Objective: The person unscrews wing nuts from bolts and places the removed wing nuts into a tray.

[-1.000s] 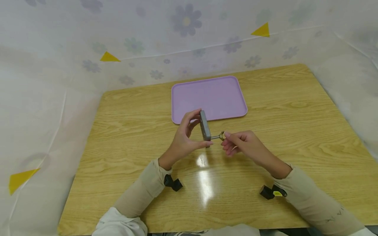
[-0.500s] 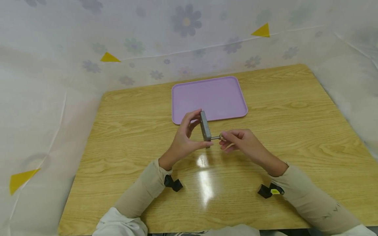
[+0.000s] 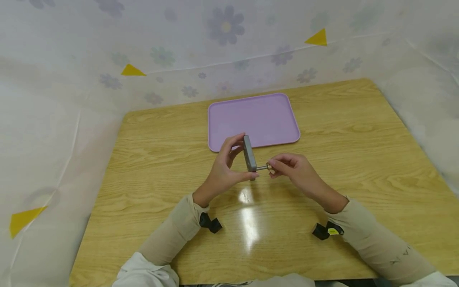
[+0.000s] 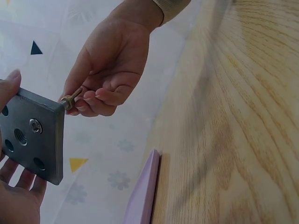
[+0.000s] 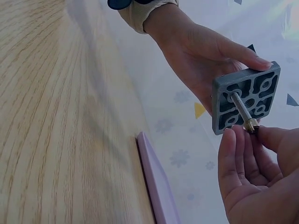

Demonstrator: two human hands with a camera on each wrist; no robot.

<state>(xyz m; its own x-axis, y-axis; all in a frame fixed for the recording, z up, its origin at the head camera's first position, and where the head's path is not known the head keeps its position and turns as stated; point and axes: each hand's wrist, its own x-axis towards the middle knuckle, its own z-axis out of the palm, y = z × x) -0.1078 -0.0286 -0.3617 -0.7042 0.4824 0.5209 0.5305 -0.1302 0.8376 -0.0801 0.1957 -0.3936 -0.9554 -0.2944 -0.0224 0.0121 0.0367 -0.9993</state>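
In the head view my left hand [image 3: 225, 169] holds a square grey plate [image 3: 249, 153] on edge, thumb below and fingers above. A long metal screw [image 5: 240, 106] passes through a corner hole and juts out to the right. Its cross-slotted head [image 4: 35, 126] lies against the plate's flat face in the left wrist view. On the screw's free end sits a brass-coloured nut [image 5: 251, 124], pinched by the thumb and fingers of my right hand [image 3: 295, 173]. The fingers partly hide the nut, so its exact shape is unclear. The plate's ribbed face shows in the right wrist view.
A lilac tray [image 3: 254, 119] lies at the back of the wood-grain table [image 3: 165, 151], just beyond the plate. Pale flowered sheeting [image 3: 193, 52] with yellow triangles encloses the table's back and sides.
My right hand has shifted slightly left and its fingers have closed further around the nut, changing their grip. My left hand and the plate stay nearly still.
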